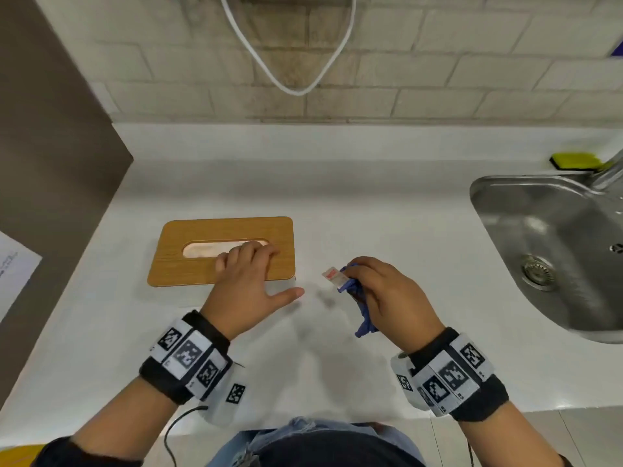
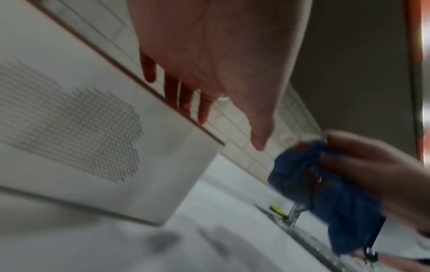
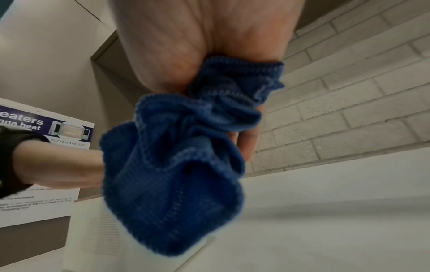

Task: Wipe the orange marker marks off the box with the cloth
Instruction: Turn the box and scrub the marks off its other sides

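Observation:
The box (image 1: 199,261) has a wooden lid with an oval slot and white sides, and stands on the white counter left of centre. In the left wrist view its white side (image 2: 93,147) shows a dotted pattern. No orange marks can be made out in any view. My left hand (image 1: 249,278) rests on the lid's right end with fingers laid flat and thumb spread off the edge. My right hand (image 1: 384,298) hovers to the right of the box and grips a bunched blue cloth (image 1: 365,323), whose white label (image 1: 332,276) sticks out. The cloth (image 3: 181,165) fills the right wrist view.
A steel sink (image 1: 499,193) is sunk into the counter at the right, with a faucet (image 1: 606,173) and a yellow sponge (image 1: 573,160) behind it. A white cable (image 1: 286,85) hangs on the brick wall. A brown panel (image 1: 50,163) with a paper notice (image 1: 13,264) closes off the left.

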Available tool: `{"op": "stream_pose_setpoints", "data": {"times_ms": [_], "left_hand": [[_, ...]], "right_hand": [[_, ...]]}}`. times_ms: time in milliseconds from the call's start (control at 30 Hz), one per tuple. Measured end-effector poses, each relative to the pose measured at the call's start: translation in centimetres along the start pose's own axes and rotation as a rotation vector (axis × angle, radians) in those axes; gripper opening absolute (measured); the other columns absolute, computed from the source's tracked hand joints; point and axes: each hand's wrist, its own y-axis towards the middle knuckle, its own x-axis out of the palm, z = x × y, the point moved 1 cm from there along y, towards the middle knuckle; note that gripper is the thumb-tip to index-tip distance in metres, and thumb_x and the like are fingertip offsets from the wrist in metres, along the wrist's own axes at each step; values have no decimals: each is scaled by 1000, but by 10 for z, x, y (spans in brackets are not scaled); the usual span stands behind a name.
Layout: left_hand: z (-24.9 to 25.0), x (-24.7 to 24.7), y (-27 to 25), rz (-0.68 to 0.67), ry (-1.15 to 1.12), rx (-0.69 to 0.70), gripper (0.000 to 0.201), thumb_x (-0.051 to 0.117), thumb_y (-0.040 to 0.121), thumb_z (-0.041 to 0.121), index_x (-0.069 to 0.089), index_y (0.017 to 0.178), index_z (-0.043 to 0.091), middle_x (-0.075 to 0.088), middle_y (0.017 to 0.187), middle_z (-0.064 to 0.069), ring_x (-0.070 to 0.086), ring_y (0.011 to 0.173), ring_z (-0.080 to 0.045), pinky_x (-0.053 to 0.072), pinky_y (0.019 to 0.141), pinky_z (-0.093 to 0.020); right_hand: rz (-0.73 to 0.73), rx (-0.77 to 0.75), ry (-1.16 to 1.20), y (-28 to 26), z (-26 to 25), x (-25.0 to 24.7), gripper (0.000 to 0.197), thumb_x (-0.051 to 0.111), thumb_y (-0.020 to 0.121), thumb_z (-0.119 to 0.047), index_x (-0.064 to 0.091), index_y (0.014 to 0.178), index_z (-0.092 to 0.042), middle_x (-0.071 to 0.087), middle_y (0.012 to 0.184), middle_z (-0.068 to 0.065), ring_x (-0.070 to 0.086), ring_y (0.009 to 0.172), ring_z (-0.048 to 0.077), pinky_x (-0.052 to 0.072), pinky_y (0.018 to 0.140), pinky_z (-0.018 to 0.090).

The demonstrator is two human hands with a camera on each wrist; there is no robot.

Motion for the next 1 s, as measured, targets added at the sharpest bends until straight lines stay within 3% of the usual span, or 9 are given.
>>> {"op": "stream_pose_setpoints", "data": {"times_ms": [167,367,500,633,733,800,900,933,1000], "left_hand": [[19,26,13,73,145,-122,72,40,73,67,56,118,12,61,98,-16,56,88,-35,23,80,-39],[20,8,8,182,42,-65,59,39,80,54,56,122,17,60,97,-15,55,91,-35,23,80,-38],[12,-36,7,234,-231,-17,56,33,83,54,48,131,31,57,112,-3,47,108,-22,18,85,-28],[-8,-60,5,176,-701,82,41,40,86,43,53,125,37,61,121,3,52,114,-20,36,102,-45],[-15,-72,2,75,-962,64,35,43,83,39,59,115,43,64,122,8,57,113,-16,46,95,-29],[-20,-78,2,29,-1043,48,34,43,82,38,61,111,41,65,119,18,59,111,-7,46,88,-16],[-26,-83,2,6,-1077,36,32,43,86,30,59,115,29,66,115,23,60,106,0,45,84,-11],[-28,-84,3,0,-1085,32,31,42,88,26,58,115,26,67,112,24,61,104,1,45,83,-11],[-31,-84,3,-14,-1097,39,33,38,89,21,58,115,25,67,110,23,61,102,1,45,82,-11]], "right_hand": [[-96,-38,-100,-2,5,3,64,82,43,5,63,100,-16,64,107,3,62,81,29,53,50,34],[-176,-123,-204,-2,10,0,81,89,26,-3,61,101,-18,65,106,2,62,77,27,46,44,24],[-92,-130,-166,1,11,-7,74,88,36,0,60,101,-20,64,107,0,63,79,25,51,45,28],[136,-130,9,16,-7,-31,47,67,57,0,60,97,-24,63,105,1,62,78,18,54,46,30],[313,-188,117,34,-29,-48,32,41,77,-3,64,97,-14,59,111,4,60,75,17,54,54,30],[391,-291,222,48,-47,-50,31,38,82,-1,64,98,-3,53,112,2,57,84,17,52,66,22],[380,-325,446,67,-72,-33,24,43,85,6,64,97,2,51,104,-11,49,103,-6,38,85,6],[329,-318,475,71,-78,-23,25,43,86,5,64,98,2,52,106,-9,47,106,-7,39,88,9],[244,-307,407,74,-83,-2,28,41,88,-3,61,108,-1,57,115,5,50,113,11,42,94,27]]}}
